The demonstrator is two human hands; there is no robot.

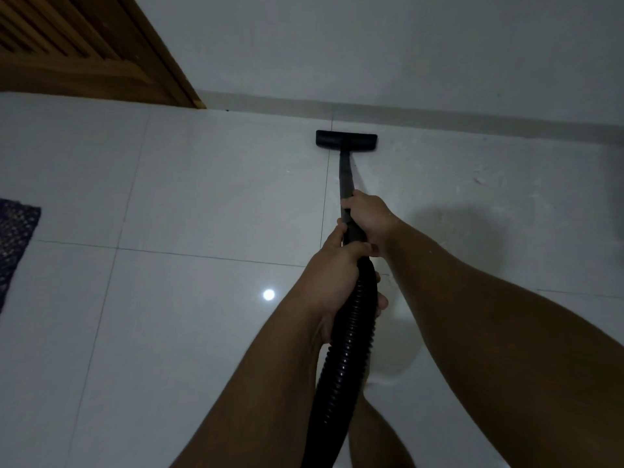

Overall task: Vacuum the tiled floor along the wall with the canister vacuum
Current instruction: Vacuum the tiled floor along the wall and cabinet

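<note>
Item: black floor nozzle [346, 141] on a rigid black wand [346, 177], fed by a ribbed black hose [351, 336] that leaves the view at the bottom edge; the canister itself is not in view. Location — nozzle flat on the white tiled floor [216, 197], just short of the pale skirting [439, 118] at the foot of the wall [371, 49], astride a grout line. Orientation: wand's long axis runs from the hands away toward the wall, nearly square to it; the nozzle's long axis lies crosswise, parallel to the skirting. Grip: right hand [369, 217] wrapped closed around the wand, further forward; left hand [337, 275] wrapped closed at the joint where wand meets hose, fingers curled under. Step in hand, as judged: a forward stroke at or near full reach along the wall edge. Next move calls for drawing the nozzle back or sliding it sideways along the skirting, keeping it flat and parallel — pale flecks of debris [479, 179] on the tiles to the right suggest that direction. Also present: slatted wooden door [67, 45] at upper left, dark woven mat [15, 238] at the left edge.
</note>
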